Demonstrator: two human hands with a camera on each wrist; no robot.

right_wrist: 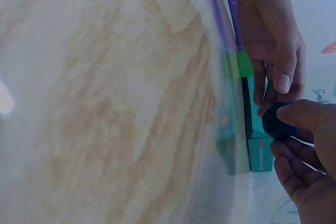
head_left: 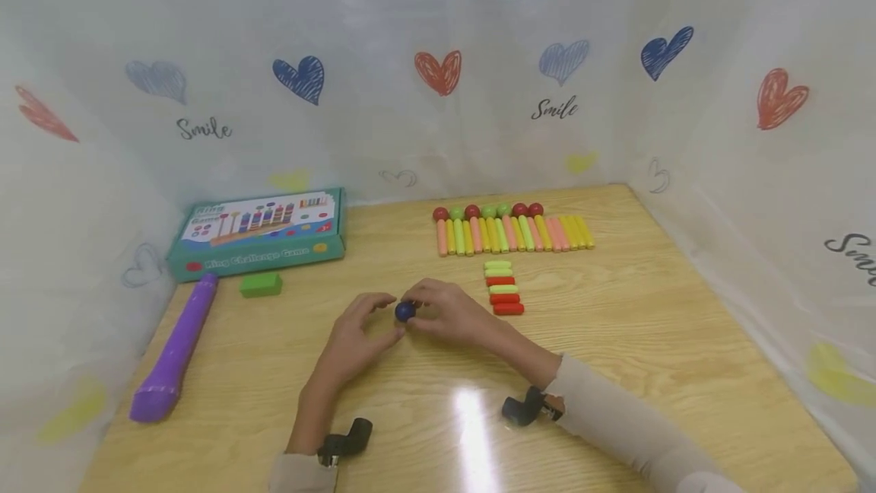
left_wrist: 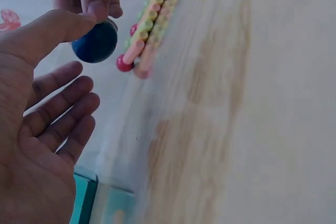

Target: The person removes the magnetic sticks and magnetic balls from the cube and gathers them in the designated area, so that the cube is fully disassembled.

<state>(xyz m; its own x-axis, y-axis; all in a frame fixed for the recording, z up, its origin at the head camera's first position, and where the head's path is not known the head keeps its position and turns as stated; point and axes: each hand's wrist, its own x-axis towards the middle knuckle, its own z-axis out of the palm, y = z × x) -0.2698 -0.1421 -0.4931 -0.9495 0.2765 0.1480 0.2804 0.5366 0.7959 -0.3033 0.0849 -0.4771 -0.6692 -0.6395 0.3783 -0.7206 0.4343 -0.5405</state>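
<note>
A dark blue ball [head_left: 404, 312] is pinched between the thumb and fingers of my right hand [head_left: 448, 314], over the middle of the table. From the left side my left hand [head_left: 352, 337] reaches in close. Its thumb tip lies right at the top of the ball [left_wrist: 94, 46] in the left wrist view, while its other fingers stay spread and loosely bent below, apart from it. The right wrist view has the right thumb [right_wrist: 302, 115] laid across the ball, with the remaining fingers beneath.
Behind the hands, pink, yellow and green sticks [head_left: 513, 234] form a row, with red and green balls [head_left: 488, 211] along it. Short red and green-yellow sticks [head_left: 503, 289] lie nearer. At left are a teal game box [head_left: 274, 249], a green block [head_left: 261, 284] and a purple microphone [head_left: 179, 348].
</note>
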